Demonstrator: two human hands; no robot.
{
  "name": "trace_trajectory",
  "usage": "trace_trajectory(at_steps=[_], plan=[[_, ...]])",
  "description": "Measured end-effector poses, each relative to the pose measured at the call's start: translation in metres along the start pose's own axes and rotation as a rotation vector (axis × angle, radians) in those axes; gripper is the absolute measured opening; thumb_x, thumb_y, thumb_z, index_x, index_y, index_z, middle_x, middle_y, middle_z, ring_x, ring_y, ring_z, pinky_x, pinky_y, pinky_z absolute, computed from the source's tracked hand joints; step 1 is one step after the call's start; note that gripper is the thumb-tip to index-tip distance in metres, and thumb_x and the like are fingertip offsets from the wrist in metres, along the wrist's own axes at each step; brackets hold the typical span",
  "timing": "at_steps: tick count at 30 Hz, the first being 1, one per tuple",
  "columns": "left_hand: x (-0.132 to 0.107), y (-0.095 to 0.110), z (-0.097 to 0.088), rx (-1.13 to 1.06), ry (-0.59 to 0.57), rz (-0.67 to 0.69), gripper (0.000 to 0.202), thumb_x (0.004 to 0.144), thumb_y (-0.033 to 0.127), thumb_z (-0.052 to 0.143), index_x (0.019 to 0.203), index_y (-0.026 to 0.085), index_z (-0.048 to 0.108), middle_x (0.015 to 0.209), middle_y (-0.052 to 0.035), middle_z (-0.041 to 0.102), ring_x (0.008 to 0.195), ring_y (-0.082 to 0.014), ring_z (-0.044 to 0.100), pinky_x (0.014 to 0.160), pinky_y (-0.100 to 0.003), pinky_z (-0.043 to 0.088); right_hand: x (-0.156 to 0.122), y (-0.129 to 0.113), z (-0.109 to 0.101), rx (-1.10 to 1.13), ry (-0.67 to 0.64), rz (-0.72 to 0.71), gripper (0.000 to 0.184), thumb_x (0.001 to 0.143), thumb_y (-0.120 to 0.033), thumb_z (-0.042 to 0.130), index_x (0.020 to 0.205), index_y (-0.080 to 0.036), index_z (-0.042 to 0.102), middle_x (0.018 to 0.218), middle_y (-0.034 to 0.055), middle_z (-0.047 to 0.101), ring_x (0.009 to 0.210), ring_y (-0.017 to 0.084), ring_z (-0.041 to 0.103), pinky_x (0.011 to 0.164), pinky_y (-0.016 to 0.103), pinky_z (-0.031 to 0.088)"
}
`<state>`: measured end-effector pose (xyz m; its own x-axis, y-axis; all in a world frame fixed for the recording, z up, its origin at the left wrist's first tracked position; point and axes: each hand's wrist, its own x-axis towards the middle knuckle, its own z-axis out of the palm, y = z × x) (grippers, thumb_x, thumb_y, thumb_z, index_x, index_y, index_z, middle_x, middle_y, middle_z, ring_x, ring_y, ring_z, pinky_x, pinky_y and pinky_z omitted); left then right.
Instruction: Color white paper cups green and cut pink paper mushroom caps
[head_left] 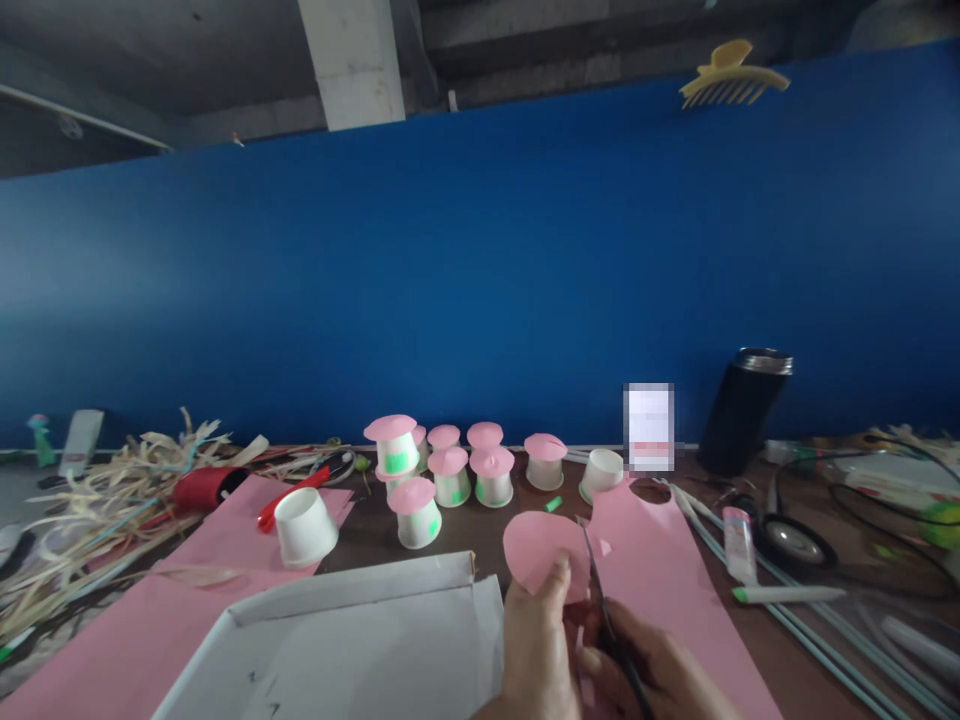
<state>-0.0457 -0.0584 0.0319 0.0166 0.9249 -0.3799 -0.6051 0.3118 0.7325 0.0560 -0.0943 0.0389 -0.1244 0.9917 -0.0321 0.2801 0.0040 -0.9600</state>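
Note:
A round piece of pink paper is pinched in my left hand, thumb on top. Dark scissors are gripped in my right hand, their blades pointing up along the right edge of the round piece. Under my right hand and beyond it lies a pink sheet with a rounded cut-out at its far edge. Past my hands stand several white paper cups, upside down, topped with pink paper discs. One bare white cup is behind the scissors' tips, and another bare cup stands to the left.
A white box lid lies in front, left of my hands. Farther left are pink sheets, a red roll and straw-like strips. To the right are a black flask, a marker, tape and pale tubes.

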Motion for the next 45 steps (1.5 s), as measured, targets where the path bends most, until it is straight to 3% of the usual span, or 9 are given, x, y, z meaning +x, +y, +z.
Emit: trace_trajectory(at_steps=[6,11,20,37,45], plan=[[0.003,-0.003,-0.005,-0.005,-0.101,0.038,0.051,0.067,0.053,0.073,0.094,0.010,0.068,0.061,-0.0039,0.062,0.050,-0.0122,0.053,0.044,-0.022,0.039,0.000,0.002,0.001,0.057,-0.009,0.001,0.038,0.081,-0.054,0.060,0.087,-0.017,0.064,0.073,0.0023,0.065,0.071,0.017,0.059,0.063,0.024,0.048],[0.002,-0.001,-0.004,0.001,-0.105,0.028,0.051,0.066,0.054,0.074,0.091,0.011,0.068,0.063,-0.0036,0.062,0.049,-0.0117,0.052,0.044,-0.022,0.039,0.001,0.008,0.000,0.088,-0.031,0.009,0.039,0.079,-0.051,0.064,0.096,-0.015,0.066,0.078,0.0040,0.067,0.074,0.018,0.061,0.062,0.023,0.048],[0.006,-0.003,-0.007,0.023,-0.073,0.025,0.053,0.065,0.055,0.074,0.094,0.012,0.067,0.062,-0.0045,0.064,0.047,-0.0130,0.054,0.041,-0.022,0.040,0.001,0.003,-0.003,0.112,-0.030,-0.028,0.043,0.077,-0.057,0.064,0.093,-0.018,0.066,0.072,0.0034,0.066,0.074,0.021,0.062,0.067,0.026,0.050],[0.001,0.012,-0.002,-0.052,-0.065,0.014,0.040,0.064,0.040,0.079,0.089,0.011,0.068,0.084,-0.0122,0.072,0.073,-0.0227,0.068,0.061,-0.029,0.052,0.003,0.007,-0.014,0.032,-0.118,-0.054,0.048,0.079,-0.055,0.062,0.105,-0.015,0.067,0.084,0.0064,0.067,0.076,0.020,0.059,0.071,0.028,0.050],[0.001,0.012,-0.001,-0.054,-0.014,0.024,0.039,0.062,0.039,0.081,0.087,0.012,0.068,0.078,-0.0103,0.072,0.075,-0.0243,0.068,0.066,-0.033,0.054,0.002,0.008,-0.016,-0.010,-0.078,-0.045,0.046,0.077,-0.057,0.063,0.098,-0.016,0.068,0.080,0.0039,0.065,0.072,0.018,0.055,0.067,0.024,0.047]])
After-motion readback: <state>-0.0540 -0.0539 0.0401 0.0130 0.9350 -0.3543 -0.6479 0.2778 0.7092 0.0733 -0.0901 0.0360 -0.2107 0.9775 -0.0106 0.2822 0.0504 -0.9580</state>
